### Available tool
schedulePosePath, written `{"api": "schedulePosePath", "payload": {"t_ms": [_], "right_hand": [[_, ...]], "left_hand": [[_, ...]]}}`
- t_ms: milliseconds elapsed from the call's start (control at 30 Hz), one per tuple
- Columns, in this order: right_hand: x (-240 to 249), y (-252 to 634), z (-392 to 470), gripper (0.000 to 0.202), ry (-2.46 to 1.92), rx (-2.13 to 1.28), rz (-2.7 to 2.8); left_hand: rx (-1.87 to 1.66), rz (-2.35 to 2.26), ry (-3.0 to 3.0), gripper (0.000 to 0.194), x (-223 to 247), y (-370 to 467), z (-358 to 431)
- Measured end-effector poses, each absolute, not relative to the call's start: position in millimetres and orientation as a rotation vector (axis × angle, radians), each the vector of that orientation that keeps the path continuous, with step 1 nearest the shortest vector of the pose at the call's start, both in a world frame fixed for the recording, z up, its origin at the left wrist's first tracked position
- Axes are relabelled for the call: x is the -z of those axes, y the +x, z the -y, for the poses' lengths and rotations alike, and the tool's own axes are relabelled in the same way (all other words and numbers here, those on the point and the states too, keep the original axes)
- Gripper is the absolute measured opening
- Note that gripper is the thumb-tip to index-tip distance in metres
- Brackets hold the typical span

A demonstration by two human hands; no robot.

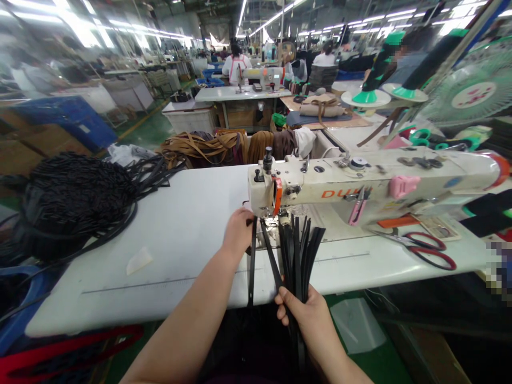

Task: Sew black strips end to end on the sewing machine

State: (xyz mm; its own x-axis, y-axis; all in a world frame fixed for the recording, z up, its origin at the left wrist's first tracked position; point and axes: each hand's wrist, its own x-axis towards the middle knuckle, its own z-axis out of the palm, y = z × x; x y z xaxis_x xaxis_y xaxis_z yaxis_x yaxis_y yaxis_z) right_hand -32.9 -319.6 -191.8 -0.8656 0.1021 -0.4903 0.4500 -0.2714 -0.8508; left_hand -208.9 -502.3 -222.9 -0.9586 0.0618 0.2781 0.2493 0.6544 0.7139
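Observation:
A white sewing machine (pixel 376 186) stands across the right half of the white table. My right hand (pixel 300 309) is closed round a bundle of flat black straps (pixel 296 256), whose upper ends fan out in front of the machine. One strap of the bundle leans left toward the needle area. Beside the needle plate (pixel 269 233), my left hand (pixel 239 229) has its fingers pinched at the top of a single black strap (pixel 252 266). That strap hangs down over the table's front edge. My left fingertips are partly hidden by the machine head.
Red-handled scissors (pixel 430 248) lie at the right, near an orange strip (pixel 397 221). A big heap of black straps (pixel 76 202) covers the table's left end. Brown straps (pixel 204 149) lie behind the table. A fan (pixel 474 95) and thread cones (pixel 380 69) stand at right.

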Motion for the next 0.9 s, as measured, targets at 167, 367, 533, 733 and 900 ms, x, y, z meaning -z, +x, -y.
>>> {"api": "schedulePosePath", "payload": {"t_ms": [167,367,533,733,900], "right_hand": [[190.3,-29.6,316.4,0.057,0.680,2.221,-1.719],[183.1,-22.9,303.5,0.054,0.768,2.235,-1.540],[179.9,-15.8,294.0,0.056,0.844,2.227,-1.413],[185.2,-12.5,293.3,0.059,0.864,2.197,-1.471],[189.5,-10.6,292.4,0.062,0.830,2.190,-1.531]], "left_hand": [[1.187,2.649,-0.454,0.019,218.8,-162.5,498.3],[1.077,2.773,-0.477,0.030,208.9,-141.5,497.5],[1.045,2.784,-0.456,0.031,207.6,-142.6,496.5],[1.023,2.789,-0.477,0.030,205.9,-142.3,495.6],[0.955,2.776,-0.512,0.029,205.3,-140.1,494.7]]}}
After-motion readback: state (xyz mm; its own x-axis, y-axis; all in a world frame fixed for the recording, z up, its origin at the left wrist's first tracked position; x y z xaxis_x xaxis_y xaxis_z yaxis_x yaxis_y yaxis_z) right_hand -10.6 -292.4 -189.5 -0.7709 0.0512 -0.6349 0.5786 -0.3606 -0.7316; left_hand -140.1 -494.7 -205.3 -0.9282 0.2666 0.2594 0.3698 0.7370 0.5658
